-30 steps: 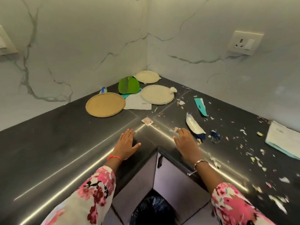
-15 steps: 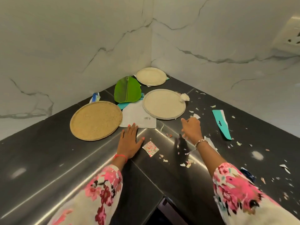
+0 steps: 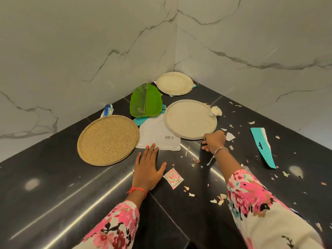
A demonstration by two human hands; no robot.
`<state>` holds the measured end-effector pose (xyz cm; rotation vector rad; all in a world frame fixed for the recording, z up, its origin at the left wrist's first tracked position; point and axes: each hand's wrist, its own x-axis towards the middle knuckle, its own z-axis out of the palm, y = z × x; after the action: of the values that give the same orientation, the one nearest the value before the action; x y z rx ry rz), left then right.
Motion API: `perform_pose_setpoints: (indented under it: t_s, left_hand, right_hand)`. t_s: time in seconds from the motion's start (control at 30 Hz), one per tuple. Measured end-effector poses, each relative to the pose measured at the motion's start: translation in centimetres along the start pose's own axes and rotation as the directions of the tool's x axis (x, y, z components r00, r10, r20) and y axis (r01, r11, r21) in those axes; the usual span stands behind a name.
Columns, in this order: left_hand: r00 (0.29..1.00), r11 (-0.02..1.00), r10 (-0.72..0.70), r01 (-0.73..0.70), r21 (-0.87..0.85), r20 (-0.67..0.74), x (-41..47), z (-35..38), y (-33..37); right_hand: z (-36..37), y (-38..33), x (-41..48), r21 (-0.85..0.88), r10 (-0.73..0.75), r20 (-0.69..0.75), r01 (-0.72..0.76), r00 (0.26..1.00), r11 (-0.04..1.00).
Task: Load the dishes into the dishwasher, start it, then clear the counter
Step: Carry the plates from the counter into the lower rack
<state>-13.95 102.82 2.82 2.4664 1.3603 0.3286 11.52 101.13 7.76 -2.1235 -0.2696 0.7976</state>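
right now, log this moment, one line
left hand: flat on counter, touching white pouch | right hand: at nearer pale plate rim, grip unclear

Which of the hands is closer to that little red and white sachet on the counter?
Left. The left hand lies flat left of the sachet, thumb almost touching it; the right hand is farther back at the rim of the plate.

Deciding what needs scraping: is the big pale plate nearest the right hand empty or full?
Empty. The plate lies flat with a bare face; only a white wad sits at its far rim.
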Motion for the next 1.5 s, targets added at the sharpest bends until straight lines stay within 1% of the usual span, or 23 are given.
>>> perform_pose_setpoints:
  t_s: [0.13, 0.37, 0.5, 0.57, 0.67, 0.77, 0.83, 0.87, 0.93, 0.97, 1.03, 1.1, 1.17, 1.27, 1.37, 1.5]
  left_hand:
    - [1.000, 1.000, -0.002, 0.002, 0.011, 0.007, -0.1, -0.1, 0.1]
    - [1.000, 1.000, -0.003, 0.003, 0.019, 0.016, -0.1, -0.1, 0.0]
    - [1.000, 1.000, -0.001, 0.001, 0.017, 0.014, 0.0, -0.1, 0.0]
    - [1.000, 1.000, 0.002, -0.002, 0.014, 0.011, 0.0, -0.1, 0.1]
    - [1.000, 1.000, 0.003, -0.003, 0.012, 0.007, -0.1, 0.0, 0.0]
    - [1.000, 1.000, 0.000, 0.000, 0.013, 0.009, 0.0, 0.0, 0.1]
    - [1.000, 1.000, 0.000, 0.000, 0.016, 0.010, 0.1, 0.0, 0.1]
    - [1.000, 1.000, -0.002, 0.002, 0.016, 0.011, 0.1, -0.1, 0.0]
    - [1.000, 1.000, -0.005, 0.005, 0.014, 0.012, 0.1, -0.1, 0.0]
    - [1.000, 1.000, -0.006, 0.006, 0.011, 0.011, 0.0, -0.1, 0.0]
    - [1.000, 1.000, -0.006, 0.006, 0.002, 0.009, 0.0, -0.1, 0.0]
    - [1.000, 1.000, -0.004, 0.004, 0.002, 0.008, 0.0, 0.0, 0.0]
    - [1.000, 1.000, -0.003, 0.003, -0.001, 0.006, 0.0, 0.0, -0.1]
    - [1.000, 1.000, -0.001, 0.001, 0.007, 0.001, 0.1, 0.1, -0.1]
    - [1.000, 1.000, -0.002, 0.002, -0.004, -0.013, 0.1, 0.2, -0.1]
    - [0.999, 0.996, 0.023, -0.025, -0.081, -0.033, 0.0, -0.1, 0.0]
  right_hand:
    - [0.6, -0.2, 0.0, 0.078, 0.025, -0.035, -0.022, 0.999, 0.997]
    - [0.8, -0.7, -0.1, 0.080, 0.060, -0.036, -0.057, 0.998, 0.995]
    - [0.6, -1.1, -0.4, 0.154, 0.108, -0.035, -0.102, 0.993, 0.983]
    - [0.5, -1.2, -0.5, 0.130, 0.092, -0.052, -0.085, 0.994, 0.988]
    - [0.8, -1.0, -0.6, 0.098, 0.083, -0.024, -0.080, 0.996, 0.992]
    - [1.2, -1.0, -0.6, 0.027, 0.063, -0.095, -0.061, 0.993, 0.998]
    - [1.4, -1.1, -0.8, 0.032, 0.048, -0.124, -0.044, 0.991, 0.999]
    - [1.4, -1.2, -0.9, 0.060, 0.053, -0.119, -0.046, 0.992, 0.997]
    - [1.1, -1.2, -1.3, 0.214, 0.107, -0.072, -0.089, 0.992, 0.973]
    - [0.9, -1.3, -1.6, 0.324, 0.144, -0.027, -0.128, 0.989, 0.937]
    - [0.3, -1.4, -2.0, 0.523, 0.194, 0.034, -0.183, 0.980, 0.833]
    - [-0.5, -1.3, -2.2, 0.638, 0.243, 0.014, -0.196, 0.970, 0.744]
    - [-1.2, -0.9, -2.6, 0.675, 0.270, 0.006, -0.203, 0.963, 0.710]
    - [-2.2, -0.3, -3.8, 0.681, 0.264, 0.070, -0.240, 0.962, 0.692]
    - [-3.4, 0.1, -5.0, 0.640, 0.259, 0.107, -0.266, 0.960, 0.721]
    - [-4.9, 1.7, -6.9, 0.618, 0.263, 0.075, -0.252, 0.962, 0.745]
